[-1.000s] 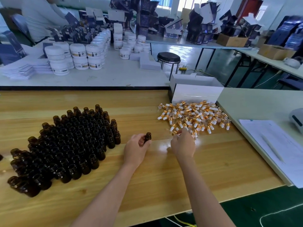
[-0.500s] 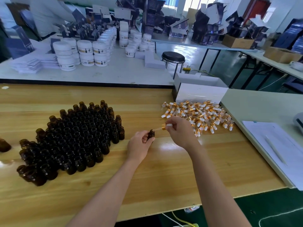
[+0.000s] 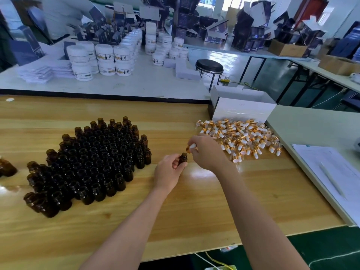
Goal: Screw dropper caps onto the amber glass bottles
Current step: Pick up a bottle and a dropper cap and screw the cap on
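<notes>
My left hand (image 3: 169,172) grips one small amber bottle (image 3: 182,158) upright above the wooden table (image 3: 194,201), its open neck showing. My right hand (image 3: 206,152) pinches a dropper cap (image 3: 191,147) with a gold collar and white bulb, held tilted just above and right of the bottle's mouth. A dense cluster of several open amber bottles (image 3: 93,162) stands to the left. A loose pile of dropper caps (image 3: 241,137) lies to the right, behind my right hand.
A white open box (image 3: 241,110) stands behind the cap pile. Papers and a pen (image 3: 335,178) lie on the grey table at right. Two more amber bottles (image 3: 6,167) sit at the far left edge. White jars and a black stool are beyond.
My right hand picked a dropper cap from the pile and brought it left, over the bottle held in my left hand. The camera has tilted slightly.
</notes>
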